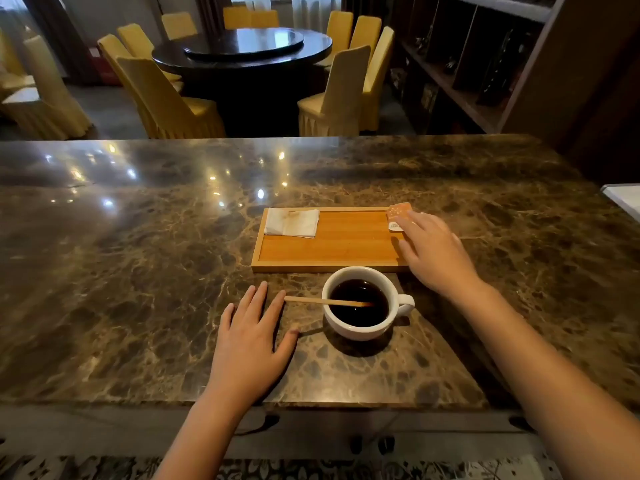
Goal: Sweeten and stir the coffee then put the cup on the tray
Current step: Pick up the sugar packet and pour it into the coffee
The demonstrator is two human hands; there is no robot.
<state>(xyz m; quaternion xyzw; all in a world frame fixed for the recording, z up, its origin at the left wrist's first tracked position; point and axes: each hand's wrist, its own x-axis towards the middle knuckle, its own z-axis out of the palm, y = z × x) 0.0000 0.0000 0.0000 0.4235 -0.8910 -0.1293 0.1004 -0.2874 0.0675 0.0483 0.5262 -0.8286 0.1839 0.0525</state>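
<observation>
Marble surface (138,237): my right hand (433,251) touches the sachet (398,216) (grip unclear), left hand (252,337) flat, released; coffee (358,303) unsweetened.

The middle of the wooden tray (332,242) lies bare between the folded napkin (291,221) at its far left corner and the sugar packet (399,216) under the right hand (433,251). The stirrer (325,301) juts leftward from the cup (360,303) toward the flat left hand (251,341), while the marble counter (121,254) farther left is open
</observation>
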